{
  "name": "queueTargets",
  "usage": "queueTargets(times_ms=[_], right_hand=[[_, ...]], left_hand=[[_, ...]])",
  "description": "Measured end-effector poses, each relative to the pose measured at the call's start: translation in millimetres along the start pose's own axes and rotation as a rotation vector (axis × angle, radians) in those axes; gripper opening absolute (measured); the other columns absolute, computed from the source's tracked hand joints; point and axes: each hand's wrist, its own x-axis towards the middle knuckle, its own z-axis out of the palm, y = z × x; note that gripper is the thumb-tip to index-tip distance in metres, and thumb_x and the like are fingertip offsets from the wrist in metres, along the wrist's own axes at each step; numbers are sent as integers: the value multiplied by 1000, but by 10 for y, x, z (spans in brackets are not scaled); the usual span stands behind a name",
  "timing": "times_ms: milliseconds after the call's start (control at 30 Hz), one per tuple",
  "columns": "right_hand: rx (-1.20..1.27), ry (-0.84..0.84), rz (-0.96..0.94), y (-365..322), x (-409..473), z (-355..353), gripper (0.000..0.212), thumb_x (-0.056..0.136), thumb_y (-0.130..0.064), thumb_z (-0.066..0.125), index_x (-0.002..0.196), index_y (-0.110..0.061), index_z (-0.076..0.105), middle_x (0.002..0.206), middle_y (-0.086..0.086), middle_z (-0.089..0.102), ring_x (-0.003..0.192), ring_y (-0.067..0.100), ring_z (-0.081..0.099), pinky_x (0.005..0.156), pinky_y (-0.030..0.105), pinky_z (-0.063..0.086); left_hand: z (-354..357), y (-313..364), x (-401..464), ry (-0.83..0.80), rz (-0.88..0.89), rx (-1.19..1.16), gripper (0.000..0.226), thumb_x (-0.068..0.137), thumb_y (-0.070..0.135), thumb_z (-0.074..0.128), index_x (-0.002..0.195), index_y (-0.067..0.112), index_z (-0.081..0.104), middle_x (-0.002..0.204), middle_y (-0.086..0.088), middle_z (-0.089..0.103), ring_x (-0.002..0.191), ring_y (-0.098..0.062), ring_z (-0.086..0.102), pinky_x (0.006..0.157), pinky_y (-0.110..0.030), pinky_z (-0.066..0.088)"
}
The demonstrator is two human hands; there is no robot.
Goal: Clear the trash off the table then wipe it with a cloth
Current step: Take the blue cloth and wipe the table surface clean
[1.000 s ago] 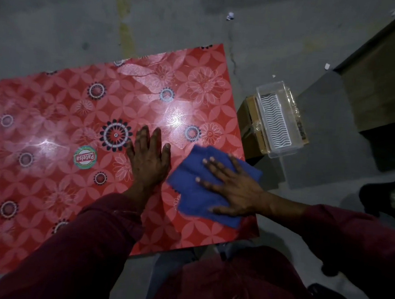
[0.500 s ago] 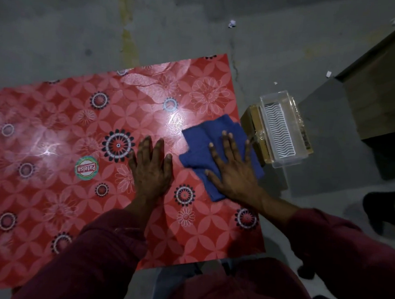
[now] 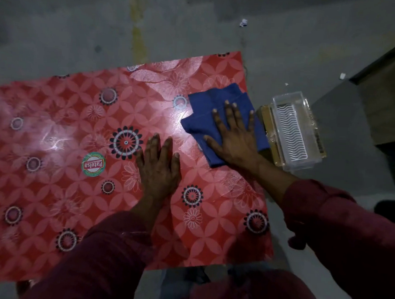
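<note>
Dim overall; bright glare on the glossy bench (image 3: 55, 142) centre, dark corners, soft blur, edges bowed.

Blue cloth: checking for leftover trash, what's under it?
The blue cloth lies flat on the red table under the right hand. Anything beneath is covered.

Left stretch of the desk (image 3: 56, 123) open and flat, only a round sticker (image 3: 93, 165) on it, left hand (image 3: 157, 168) flat mid-desk, right hand (image 3: 235, 137) on blue cloth (image 3: 217, 100) at right edge, clear container (image 3: 294, 134) just beyond that edge
</note>
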Motion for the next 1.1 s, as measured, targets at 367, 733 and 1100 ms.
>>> queueTargets(times_ms=[367,733,1100], right_hand=[[-21,21,-290,78,-280,50,85,96,-78,26,163,-29,8,172,11,3,159,29,2,121,68,6],[104,-4,16,375,1202,-163,87,92,-81,20,162,-30,11,172,11,5,159,29,4,120,71,8],[158,1,284,119,1785,-175,88,93,-76,18,161,-21,18,170,19,8,157,38,2,114,78,4]], left_hand=[[44,-46,1,-15,-14,-53,50,104,40,42,151,26,46,162,-8,37,150,-25,34,119,-55,25],[34,-6,-7,-15,-22,-43,51,105,46,40,152,29,44,161,-7,39,151,-23,33,118,-55,26],[51,9,-19,-62,-57,-38,52,106,48,34,155,31,38,164,-6,34,153,-22,29,121,-56,21]])
